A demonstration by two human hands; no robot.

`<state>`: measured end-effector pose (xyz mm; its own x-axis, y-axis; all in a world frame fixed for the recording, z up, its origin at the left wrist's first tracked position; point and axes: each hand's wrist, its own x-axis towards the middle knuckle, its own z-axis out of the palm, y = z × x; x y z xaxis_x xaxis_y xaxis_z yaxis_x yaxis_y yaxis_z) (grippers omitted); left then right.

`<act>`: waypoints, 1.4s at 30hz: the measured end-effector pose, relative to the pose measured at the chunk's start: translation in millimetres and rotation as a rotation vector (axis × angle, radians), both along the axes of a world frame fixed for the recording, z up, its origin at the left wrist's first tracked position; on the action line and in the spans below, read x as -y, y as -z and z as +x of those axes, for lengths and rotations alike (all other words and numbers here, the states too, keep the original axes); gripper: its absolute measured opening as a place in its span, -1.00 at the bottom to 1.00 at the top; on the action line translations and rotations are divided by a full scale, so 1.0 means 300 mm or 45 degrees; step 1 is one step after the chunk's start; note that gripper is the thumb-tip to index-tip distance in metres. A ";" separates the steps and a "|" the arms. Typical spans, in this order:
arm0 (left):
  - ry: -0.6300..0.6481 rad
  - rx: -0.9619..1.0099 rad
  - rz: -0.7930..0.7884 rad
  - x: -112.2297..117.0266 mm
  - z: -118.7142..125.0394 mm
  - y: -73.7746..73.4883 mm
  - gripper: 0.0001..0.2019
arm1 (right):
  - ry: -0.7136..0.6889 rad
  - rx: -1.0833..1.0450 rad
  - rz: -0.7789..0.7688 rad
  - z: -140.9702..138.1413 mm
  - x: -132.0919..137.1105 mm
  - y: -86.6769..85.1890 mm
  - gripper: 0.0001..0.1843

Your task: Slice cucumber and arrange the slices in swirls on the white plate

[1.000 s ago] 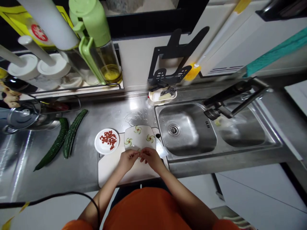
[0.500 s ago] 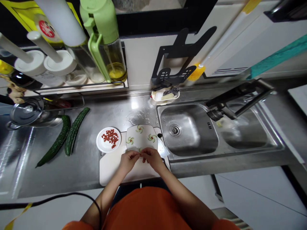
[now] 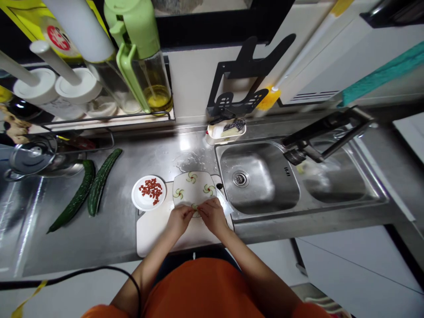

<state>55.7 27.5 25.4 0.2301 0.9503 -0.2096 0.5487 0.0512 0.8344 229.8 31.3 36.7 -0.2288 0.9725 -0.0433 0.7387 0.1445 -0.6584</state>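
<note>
My left hand point(image 3: 179, 217) and my right hand point(image 3: 212, 213) meet at the near edge of a white square plate point(image 3: 198, 185). Their fingertips pinch together over a small green cucumber piece point(image 3: 194, 206) on the plate. The plate carries three pinwheel shapes of cucumber slices with red centres. It rests on a white cutting board point(image 3: 155, 234). To the left of the plate stands a small round white dish point(image 3: 148, 193) with red bits in it.
Two whole cucumbers point(image 3: 89, 187) lie on the steel counter at the left. A double steel sink point(image 3: 261, 176) with a dark tap point(image 3: 314, 137) is at the right. A soap dish point(image 3: 225, 129) sits behind. An oil bottle point(image 3: 145, 66) and jars stand on a rack.
Both hands have moved a little forward onto the plate's near edge, fingertips still together over the cucumber piece. The view shifted slightly.
</note>
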 end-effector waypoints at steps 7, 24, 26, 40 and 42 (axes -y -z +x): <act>0.047 -0.106 0.065 -0.002 0.007 0.009 -0.83 | -0.031 0.083 -0.038 -0.007 -0.004 0.026 -0.87; 0.088 -0.211 0.069 0.003 0.016 0.023 -0.83 | -0.036 0.199 -0.101 -0.017 0.002 0.039 -0.87; 0.085 -0.244 0.075 0.004 0.018 0.022 -0.84 | -0.037 0.211 -0.103 -0.018 0.002 0.041 -0.88; 0.078 -0.253 0.097 0.003 0.020 0.020 -0.82 | -0.012 0.253 -0.115 -0.025 0.001 0.046 -0.86; 0.079 -0.236 0.094 0.002 0.019 0.017 -0.81 | -0.010 0.252 -0.118 -0.024 0.002 0.046 -0.86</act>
<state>61.3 26.8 20.2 0.2526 0.9499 -0.1842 0.6931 -0.0448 0.7194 222.7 30.8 23.0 -0.2144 0.9606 -0.1770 0.8540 0.0964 -0.5113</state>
